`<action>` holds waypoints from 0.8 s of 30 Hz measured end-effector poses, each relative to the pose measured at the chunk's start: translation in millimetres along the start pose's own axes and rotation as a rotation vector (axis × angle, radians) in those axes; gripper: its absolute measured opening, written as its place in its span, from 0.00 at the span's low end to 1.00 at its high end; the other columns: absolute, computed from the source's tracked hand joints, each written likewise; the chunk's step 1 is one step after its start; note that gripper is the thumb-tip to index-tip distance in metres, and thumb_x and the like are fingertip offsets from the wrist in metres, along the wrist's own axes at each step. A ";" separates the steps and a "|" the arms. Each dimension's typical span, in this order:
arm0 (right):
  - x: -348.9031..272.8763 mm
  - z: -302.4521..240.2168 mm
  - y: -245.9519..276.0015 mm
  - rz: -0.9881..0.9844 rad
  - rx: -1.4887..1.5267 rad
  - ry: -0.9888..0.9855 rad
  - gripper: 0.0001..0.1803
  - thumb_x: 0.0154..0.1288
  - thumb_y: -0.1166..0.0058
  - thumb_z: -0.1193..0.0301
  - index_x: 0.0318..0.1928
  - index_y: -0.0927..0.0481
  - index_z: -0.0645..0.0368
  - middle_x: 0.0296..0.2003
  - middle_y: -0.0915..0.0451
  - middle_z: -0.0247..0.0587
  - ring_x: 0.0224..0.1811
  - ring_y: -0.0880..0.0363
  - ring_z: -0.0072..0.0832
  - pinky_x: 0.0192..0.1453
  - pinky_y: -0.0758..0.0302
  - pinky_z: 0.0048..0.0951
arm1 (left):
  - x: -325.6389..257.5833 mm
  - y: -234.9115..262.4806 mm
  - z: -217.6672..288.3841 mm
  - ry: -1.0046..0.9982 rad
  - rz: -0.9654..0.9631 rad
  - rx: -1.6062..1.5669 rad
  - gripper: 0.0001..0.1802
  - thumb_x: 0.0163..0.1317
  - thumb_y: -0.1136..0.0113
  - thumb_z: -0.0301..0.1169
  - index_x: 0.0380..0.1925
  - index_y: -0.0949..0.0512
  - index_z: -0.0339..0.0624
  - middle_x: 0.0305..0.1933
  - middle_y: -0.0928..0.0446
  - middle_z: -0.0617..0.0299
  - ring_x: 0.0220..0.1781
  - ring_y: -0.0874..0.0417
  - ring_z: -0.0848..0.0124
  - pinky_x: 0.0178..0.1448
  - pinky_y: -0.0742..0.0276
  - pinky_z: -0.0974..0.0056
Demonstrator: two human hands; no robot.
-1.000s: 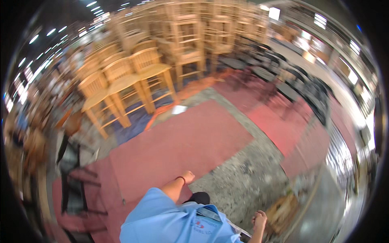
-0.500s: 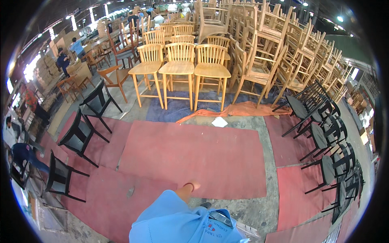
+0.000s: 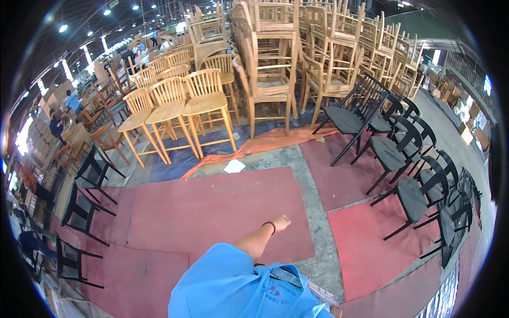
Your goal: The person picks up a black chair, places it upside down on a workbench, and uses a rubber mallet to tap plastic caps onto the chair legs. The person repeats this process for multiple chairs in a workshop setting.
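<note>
My left hand (image 3: 283,221) reaches out over the large red mat (image 3: 212,206), a dark bead bracelet (image 3: 270,227) on its wrist. Its fingers look curled in, and I see nothing in them. The arm comes out of a blue sleeve (image 3: 217,270). At the lower edge, a bit of skin that looks like my right hand (image 3: 335,311) shows beside a pale flat thing (image 3: 321,291); its fingers are hidden. No chair is within touch of my left hand.
Black chairs line the left (image 3: 95,172) and the right (image 3: 413,193). Light wooden high chairs (image 3: 207,100) stand ahead, with stacked unfinished chairs (image 3: 273,69) behind. An orange sheet (image 3: 265,140) and a white paper (image 3: 234,166) lie on the floor. People (image 3: 34,241) work at left.
My view has swung to the right, so the chairs sit further left in it. My left arm has stretched forward and right, bringing the hand and bracelet into plain sight.
</note>
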State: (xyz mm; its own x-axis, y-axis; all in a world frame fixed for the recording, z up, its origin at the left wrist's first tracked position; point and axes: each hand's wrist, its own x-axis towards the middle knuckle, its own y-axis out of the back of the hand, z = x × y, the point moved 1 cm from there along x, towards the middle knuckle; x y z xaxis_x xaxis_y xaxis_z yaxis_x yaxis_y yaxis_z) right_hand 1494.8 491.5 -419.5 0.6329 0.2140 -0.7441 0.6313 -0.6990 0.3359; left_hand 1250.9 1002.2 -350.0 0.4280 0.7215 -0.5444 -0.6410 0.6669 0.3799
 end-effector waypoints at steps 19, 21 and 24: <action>273.3 -326.3 197.1 0.187 0.044 -0.175 0.18 0.68 0.53 0.69 0.53 0.20 0.66 0.40 0.18 0.46 0.31 0.17 0.34 0.30 0.20 0.32 | 375.2 -229.4 205.8 0.366 -0.291 0.182 0.16 0.67 0.47 0.39 0.48 0.22 0.40 0.33 0.18 0.59 0.28 0.18 0.67 0.28 0.24 0.62; 284.3 -341.9 210.3 0.173 0.021 -0.286 0.16 0.69 0.51 0.68 0.50 0.18 0.63 0.39 0.18 0.44 0.31 0.17 0.35 0.31 0.19 0.33 | 419.8 -254.6 312.0 0.170 -0.251 0.156 0.14 0.67 0.45 0.37 0.46 0.22 0.40 0.31 0.20 0.62 0.28 0.18 0.70 0.27 0.25 0.65; 307.4 -375.6 238.2 0.250 0.072 -0.275 0.18 0.69 0.50 0.66 0.52 0.19 0.64 0.38 0.18 0.44 0.31 0.18 0.34 0.31 0.19 0.34 | 468.3 -284.1 450.4 0.033 -0.288 0.125 0.12 0.68 0.43 0.37 0.45 0.21 0.42 0.33 0.20 0.63 0.29 0.19 0.73 0.28 0.25 0.67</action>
State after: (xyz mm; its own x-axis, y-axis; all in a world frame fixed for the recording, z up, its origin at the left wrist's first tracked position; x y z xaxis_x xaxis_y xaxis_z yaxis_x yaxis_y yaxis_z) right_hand 2008.1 647.0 -351.3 0.6133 -0.1538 -0.7747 0.4330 -0.7548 0.4927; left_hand 1920.4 1234.6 -376.1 0.5584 0.4947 -0.6659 -0.4127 0.8620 0.2944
